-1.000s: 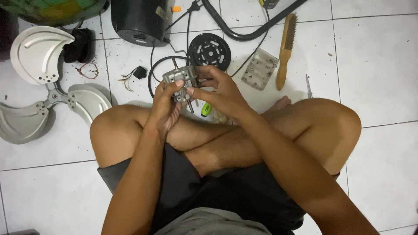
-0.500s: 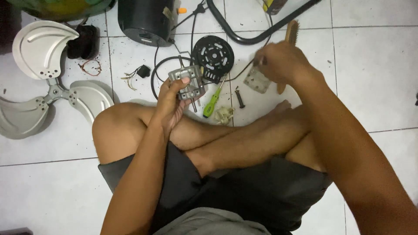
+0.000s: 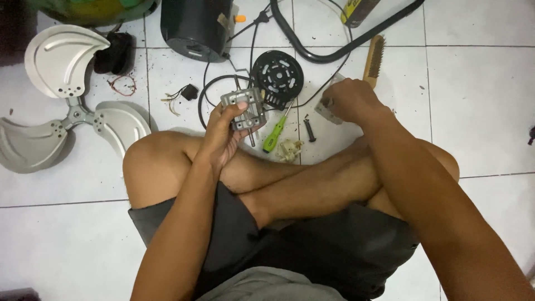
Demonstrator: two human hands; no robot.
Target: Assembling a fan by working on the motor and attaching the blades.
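Observation:
I sit cross-legged on a white tiled floor. My left hand [image 3: 223, 136] grips a small grey metal motor part [image 3: 244, 107] with a shaft sticking down, held above my left knee. My right hand [image 3: 350, 100] reaches forward and rests on a flat grey metal piece [image 3: 325, 111] lying on the floor; its fingers curl over that piece. A green-handled screwdriver [image 3: 274, 135] lies on the tiles between my two hands. A small dark bolt [image 3: 310, 130] sits beside it.
A grey three-blade fan propeller [image 3: 67, 111] lies at the left. A black cylindrical housing [image 3: 196, 25], a round black slotted cover [image 3: 277, 72], black cables [image 3: 334, 53], a wire brush [image 3: 374, 58] and loose wire scraps [image 3: 179, 95] lie ahead.
My right hand left the motor part, swung out to the right, then came down onto the flat metal piece. My left hand kept hold of the motor part.

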